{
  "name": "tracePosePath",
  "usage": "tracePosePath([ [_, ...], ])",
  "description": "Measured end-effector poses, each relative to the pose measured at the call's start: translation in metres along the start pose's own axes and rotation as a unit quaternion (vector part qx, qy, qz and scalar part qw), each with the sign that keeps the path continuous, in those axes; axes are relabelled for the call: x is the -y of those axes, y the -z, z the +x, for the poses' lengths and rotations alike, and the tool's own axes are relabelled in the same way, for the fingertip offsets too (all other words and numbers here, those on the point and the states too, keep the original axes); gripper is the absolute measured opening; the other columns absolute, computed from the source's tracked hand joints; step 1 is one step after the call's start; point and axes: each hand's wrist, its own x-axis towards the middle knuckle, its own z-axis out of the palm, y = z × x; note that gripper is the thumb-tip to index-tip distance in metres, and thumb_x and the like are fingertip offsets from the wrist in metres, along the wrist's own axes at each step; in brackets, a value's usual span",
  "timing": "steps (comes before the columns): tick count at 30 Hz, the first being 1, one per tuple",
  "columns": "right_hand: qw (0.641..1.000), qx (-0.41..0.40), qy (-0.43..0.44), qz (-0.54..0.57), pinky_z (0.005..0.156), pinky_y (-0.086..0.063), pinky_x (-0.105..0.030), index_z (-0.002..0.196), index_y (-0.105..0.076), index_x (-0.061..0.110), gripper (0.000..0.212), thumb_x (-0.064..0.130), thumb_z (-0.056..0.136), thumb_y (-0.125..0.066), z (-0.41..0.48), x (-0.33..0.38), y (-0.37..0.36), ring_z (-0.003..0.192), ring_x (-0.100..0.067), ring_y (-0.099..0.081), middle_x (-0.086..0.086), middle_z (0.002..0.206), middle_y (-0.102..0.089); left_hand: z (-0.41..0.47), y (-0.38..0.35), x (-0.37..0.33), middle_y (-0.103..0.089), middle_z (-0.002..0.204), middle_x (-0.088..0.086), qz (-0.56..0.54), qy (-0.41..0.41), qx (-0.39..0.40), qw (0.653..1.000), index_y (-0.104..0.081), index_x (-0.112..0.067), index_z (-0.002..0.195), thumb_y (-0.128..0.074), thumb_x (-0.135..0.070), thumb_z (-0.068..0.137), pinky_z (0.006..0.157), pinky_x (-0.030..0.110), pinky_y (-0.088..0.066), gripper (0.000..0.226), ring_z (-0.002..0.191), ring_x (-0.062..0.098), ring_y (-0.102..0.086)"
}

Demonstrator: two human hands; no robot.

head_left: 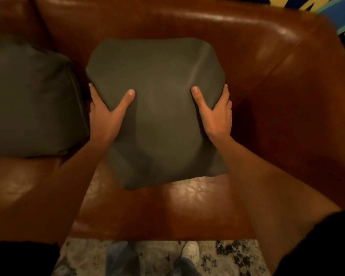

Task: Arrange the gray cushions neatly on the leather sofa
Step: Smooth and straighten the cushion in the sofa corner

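Both hands clasp the gray cushion (155, 108) by its side edges, left hand (106, 114) and right hand (215, 114) with thumbs pressed into its face, fingers curled behind; it stands near the leather sofa (287, 76) backrest, and looks soft, light and easily dented, so the side edges seem the best hold

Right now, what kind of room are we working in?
Probably a home living room: there is a brown leather sofa, a gray cushion beside another cushion on the seat, and a patterned rug on the floor.
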Motion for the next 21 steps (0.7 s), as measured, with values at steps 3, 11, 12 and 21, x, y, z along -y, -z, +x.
tracePosePath([
  [3,1.0,-0.019,-0.004,0.025,0.111,-0.025,-0.043,0.15,-0.009,0.028,0.104,0.081,0.07,-0.048,0.002,0.015,-0.027,0.136,-0.029,-0.03,-0.007,0.149,-0.029,0.033,0.013,0.008,-0.026,0.153,0.003,-0.004,-0.023,0.015,1.0,-0.005,-0.027,0.15,-0.06,-0.068,0.071,0.114,0.036,-0.021,0.104,0.138,0.025,-0.028],
  [11,0.996,-0.074,-0.029,0.04,0.11,-0.024,-0.037,0.15,-0.008,0.024,0.102,0.074,0.074,-0.053,0.006,0.027,-0.09,0.137,-0.028,-0.029,-0.007,0.149,-0.028,0.095,0.031,0.035,-0.025,0.153,0.002,-0.009,-0.076,0.083,0.994,-0.002,-0.026,0.15,-0.065,-0.063,0.07,0.114,0.038,-0.024,0.108,0.138,0.021,-0.028],
  [12,0.996,-0.076,-0.031,0.038,0.11,-0.023,-0.037,0.15,-0.007,0.023,0.102,0.074,0.074,-0.052,0.005,0.026,-0.094,0.137,-0.027,-0.028,-0.007,0.149,-0.027,0.097,0.03,0.039,-0.024,0.153,0.002,-0.009,-0.083,0.085,0.993,-0.002,-0.024,0.15,-0.066,-0.063,0.07,0.114,0.036,-0.023,0.109,0.138,0.02,-0.028],
  [21,0.997,-0.057,-0.047,0.02,0.116,-0.014,-0.04,0.15,0.008,0.021,0.114,0.075,0.071,-0.051,0.002,0.018,-0.113,0.143,-0.029,-0.013,-0.013,0.156,-0.009,0.094,0.012,0.074,-0.01,0.154,0.012,0.01,-0.096,0.101,0.99,0.007,-0.017,0.148,-0.068,-0.059,0.069,0.092,0.0,-0.002,0.117,0.138,0.018,-0.016],
])
